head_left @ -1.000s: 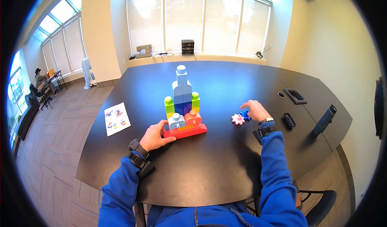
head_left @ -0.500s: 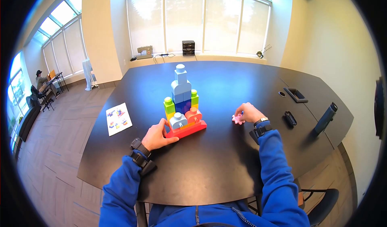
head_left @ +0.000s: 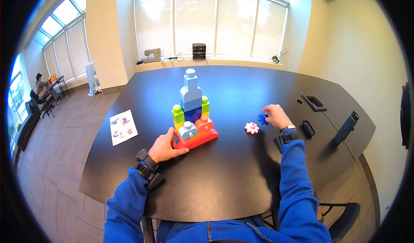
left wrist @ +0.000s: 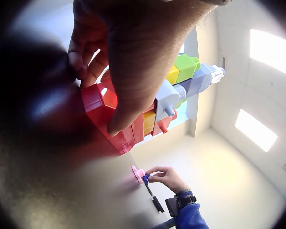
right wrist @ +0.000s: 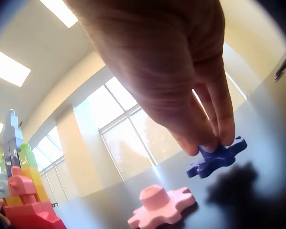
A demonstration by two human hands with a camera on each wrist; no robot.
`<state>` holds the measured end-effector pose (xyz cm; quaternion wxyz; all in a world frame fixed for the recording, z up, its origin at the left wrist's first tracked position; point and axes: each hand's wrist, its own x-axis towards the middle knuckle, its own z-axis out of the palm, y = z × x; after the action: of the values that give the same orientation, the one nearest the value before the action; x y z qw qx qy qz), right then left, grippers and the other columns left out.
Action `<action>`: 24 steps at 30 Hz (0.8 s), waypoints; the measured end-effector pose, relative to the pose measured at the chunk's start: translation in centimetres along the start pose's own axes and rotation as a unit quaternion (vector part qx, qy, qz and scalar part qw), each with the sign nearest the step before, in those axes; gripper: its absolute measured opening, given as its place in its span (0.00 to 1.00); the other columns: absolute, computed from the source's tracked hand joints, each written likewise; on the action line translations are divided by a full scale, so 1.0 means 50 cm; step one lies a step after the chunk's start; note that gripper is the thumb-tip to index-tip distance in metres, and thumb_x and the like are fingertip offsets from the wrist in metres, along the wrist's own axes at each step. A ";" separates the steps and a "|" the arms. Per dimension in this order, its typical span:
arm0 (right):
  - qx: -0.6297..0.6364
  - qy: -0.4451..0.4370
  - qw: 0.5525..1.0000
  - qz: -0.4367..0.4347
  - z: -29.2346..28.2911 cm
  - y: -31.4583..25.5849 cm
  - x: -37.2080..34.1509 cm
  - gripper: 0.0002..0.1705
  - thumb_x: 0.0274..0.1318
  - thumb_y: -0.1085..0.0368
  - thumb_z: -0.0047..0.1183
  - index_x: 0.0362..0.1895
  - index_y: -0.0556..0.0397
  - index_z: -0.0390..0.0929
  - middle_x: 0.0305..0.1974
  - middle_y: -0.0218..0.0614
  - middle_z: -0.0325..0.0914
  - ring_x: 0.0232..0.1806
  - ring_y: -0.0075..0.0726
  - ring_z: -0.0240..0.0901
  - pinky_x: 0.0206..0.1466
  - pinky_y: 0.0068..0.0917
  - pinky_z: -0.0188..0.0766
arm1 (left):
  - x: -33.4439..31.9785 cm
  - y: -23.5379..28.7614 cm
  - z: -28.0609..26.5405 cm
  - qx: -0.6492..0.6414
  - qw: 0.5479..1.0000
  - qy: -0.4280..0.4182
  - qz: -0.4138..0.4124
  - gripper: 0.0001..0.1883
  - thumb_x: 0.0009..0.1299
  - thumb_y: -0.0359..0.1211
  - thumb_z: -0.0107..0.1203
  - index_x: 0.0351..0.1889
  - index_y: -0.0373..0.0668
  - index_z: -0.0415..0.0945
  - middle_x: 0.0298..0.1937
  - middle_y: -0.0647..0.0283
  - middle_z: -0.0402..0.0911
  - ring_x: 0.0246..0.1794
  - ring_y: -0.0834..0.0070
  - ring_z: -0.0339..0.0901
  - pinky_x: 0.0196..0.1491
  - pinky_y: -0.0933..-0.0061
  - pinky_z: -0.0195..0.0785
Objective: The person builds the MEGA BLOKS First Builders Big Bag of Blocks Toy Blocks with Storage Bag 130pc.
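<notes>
A tower of toy building blocks (head_left: 191,95) rises from a long red base block (head_left: 200,139). My left hand (head_left: 163,146) grips the left end of that base, its thumb along the near side in the left wrist view. Low on the tower's front sit a grey-blue block (head_left: 188,131) and a coral block (head_left: 204,123), each with a small peg. With fingertips and thumb, my right hand (head_left: 278,116) pinches a blue toy gear (right wrist: 213,162) by its hub, tilted, its shadow cast apart on the table. A pink gear (head_left: 251,128) lies flat beside it, hub up.
An instruction sheet (head_left: 123,128) with block pictures lies left of the tower. At the right are a black case (head_left: 308,128), a dark bottle (head_left: 346,127) and a recessed table box (head_left: 314,103). A person sits at a far desk on the left.
My right hand came down from above the gears, covered the blue one, and now pinches it, shifted right of the pink gear. My left hand has kept its grip on the red base.
</notes>
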<state>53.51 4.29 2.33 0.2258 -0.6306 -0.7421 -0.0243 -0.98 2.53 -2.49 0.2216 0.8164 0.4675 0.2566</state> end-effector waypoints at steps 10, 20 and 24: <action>0.171 0.028 0.971 -0.165 -0.072 -0.299 -0.001 0.14 0.57 0.74 0.77 0.49 0.59 0.92 0.41 0.41 0.89 0.38 0.34 0.91 0.46 0.34 0.88 | -0.004 0.007 0.007 -0.015 0.997 0.033 0.063 0.49 0.59 0.59 0.86 0.67 0.38 0.77 0.52 0.55 0.85 0.50 0.60 0.84 0.52 0.60 0.79; 0.181 0.029 0.932 -0.312 0.017 -0.515 -0.080 0.14 0.60 0.69 0.78 0.46 0.55 0.86 0.44 0.42 0.87 0.43 0.53 0.89 0.48 0.42 0.88 | -0.001 0.018 0.023 -0.273 0.957 0.024 0.098 0.55 0.63 0.39 0.89 0.83 0.44 0.64 0.78 0.55 0.79 0.81 0.61 0.77 0.81 0.47 0.72; 0.178 0.029 0.927 -0.330 0.065 -0.525 -0.080 0.15 0.61 0.66 0.78 0.45 0.54 0.85 0.44 0.41 0.85 0.43 0.54 0.88 0.48 0.43 0.87 | -0.002 0.018 0.026 -0.326 0.941 0.000 0.089 0.54 0.64 0.32 0.87 0.85 0.44 0.62 0.80 0.58 0.77 0.83 0.64 0.74 0.85 0.46 0.68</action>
<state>28.07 -3.70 4.48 0.3350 -0.2983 -0.8936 0.0165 0.40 1.87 -2.98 0.4518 0.7375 0.2842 0.4139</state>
